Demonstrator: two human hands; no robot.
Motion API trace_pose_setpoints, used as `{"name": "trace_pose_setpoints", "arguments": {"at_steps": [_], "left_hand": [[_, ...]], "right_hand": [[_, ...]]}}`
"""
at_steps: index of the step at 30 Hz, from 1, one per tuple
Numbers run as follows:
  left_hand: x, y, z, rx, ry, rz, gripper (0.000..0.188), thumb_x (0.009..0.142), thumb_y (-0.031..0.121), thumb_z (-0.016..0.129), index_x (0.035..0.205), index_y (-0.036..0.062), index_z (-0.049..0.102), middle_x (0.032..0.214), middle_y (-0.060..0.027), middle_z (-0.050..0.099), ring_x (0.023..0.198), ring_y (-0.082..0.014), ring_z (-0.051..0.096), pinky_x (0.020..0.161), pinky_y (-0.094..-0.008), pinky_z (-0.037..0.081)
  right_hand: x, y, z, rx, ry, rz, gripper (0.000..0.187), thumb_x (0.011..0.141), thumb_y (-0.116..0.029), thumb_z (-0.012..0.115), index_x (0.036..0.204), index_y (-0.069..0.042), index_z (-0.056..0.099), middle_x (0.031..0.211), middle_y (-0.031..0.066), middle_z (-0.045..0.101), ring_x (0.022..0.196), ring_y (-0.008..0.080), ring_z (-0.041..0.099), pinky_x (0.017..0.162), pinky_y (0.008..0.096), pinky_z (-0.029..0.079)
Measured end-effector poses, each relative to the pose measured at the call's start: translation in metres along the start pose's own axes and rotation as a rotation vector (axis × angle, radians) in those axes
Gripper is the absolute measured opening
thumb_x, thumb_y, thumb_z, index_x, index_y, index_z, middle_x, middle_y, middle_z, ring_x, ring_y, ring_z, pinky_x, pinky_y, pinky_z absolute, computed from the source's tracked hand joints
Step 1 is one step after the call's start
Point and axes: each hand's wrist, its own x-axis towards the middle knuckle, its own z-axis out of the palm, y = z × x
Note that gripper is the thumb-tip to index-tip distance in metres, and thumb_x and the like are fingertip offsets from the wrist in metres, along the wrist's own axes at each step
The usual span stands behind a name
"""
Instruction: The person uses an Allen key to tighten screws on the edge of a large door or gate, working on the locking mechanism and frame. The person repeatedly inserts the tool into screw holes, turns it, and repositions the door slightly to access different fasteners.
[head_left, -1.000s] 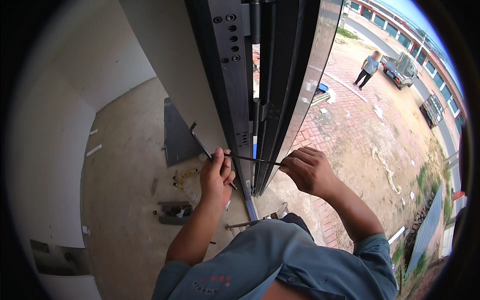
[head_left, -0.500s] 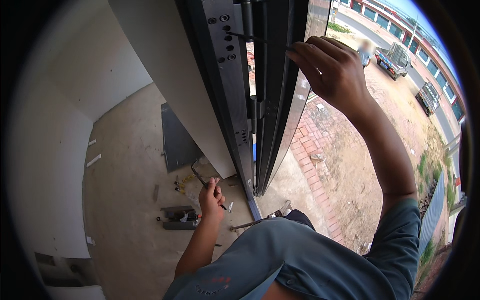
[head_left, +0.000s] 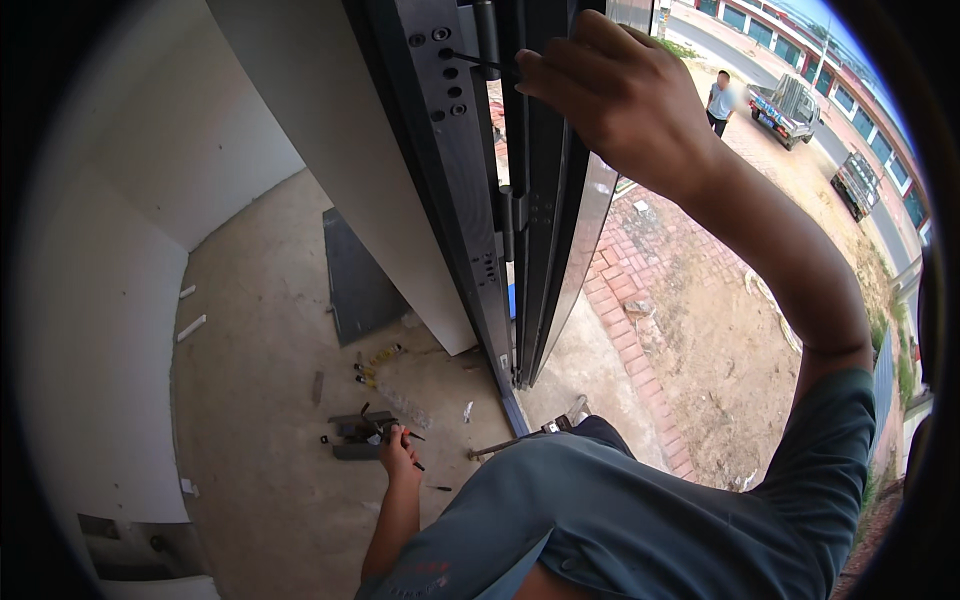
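My right hand [head_left: 635,105] is raised at the dark door frame, its fingers closed on a thin dark hex key [head_left: 485,63]. The key's tip meets a hole in the grey metal plate [head_left: 428,80], which has several holes and socket-head bolts. Beside the plate is a cylindrical hinge [head_left: 507,210]. Low over the floor, my left hand [head_left: 398,458] is closed round a dark bent hex key [head_left: 419,466]. Behind that hand lies a dark tool holder [head_left: 355,451], partly covered by it.
A dark flat panel [head_left: 355,275] lies on the concrete floor, with yellow-and-black small items [head_left: 370,367] near it. A metal tool [head_left: 510,440] lies by the threshold. Outside, a person [head_left: 719,103] stands near a parked truck [head_left: 785,110].
My left hand has moved down toward the tool holder with its hex key. My right hand has shifted left and up, nearer the plate, and its key's tip sits at a higher hole.
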Motion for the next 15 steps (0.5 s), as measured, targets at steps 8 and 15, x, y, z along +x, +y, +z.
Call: {"name": "trace_pose_setpoints", "arguments": {"at_steps": [8, 15], "left_hand": [[-0.012, -0.012, 0.005, 0.089, -0.04, 0.012, 0.018, 0.101, 0.028, 0.068, 0.098, 0.0098, 0.064, 0.071, 0.0014, 0.052, 0.047, -0.0089, 0.032, 0.044, -0.0301, 0.025], [-0.011, -0.039, 0.003, 0.253, -0.111, 0.09, 0.02, 0.1, 0.027, 0.068, 0.097, 0.0081, 0.062, 0.071, -0.0016, 0.056, 0.046, -0.0101, 0.041, 0.041, -0.0286, 0.031]], "right_hand": [[0.002, -0.02, 0.002, 0.98, -0.332, 0.795, 0.028, 0.101, -0.021, 0.066, 0.123, -0.005, 0.071, 0.102, 0.0101, 0.077, 0.094, 0.0205, 0.076, 0.081, 0.0341, 0.063], [-0.013, -0.025, 0.045, 1.486, 0.009, 0.507, 0.039, 0.104, -0.026, 0.063, 0.128, 0.004, 0.065, 0.108, 0.0123, 0.077, 0.104, 0.0224, 0.075, 0.099, 0.0365, 0.059]]}}
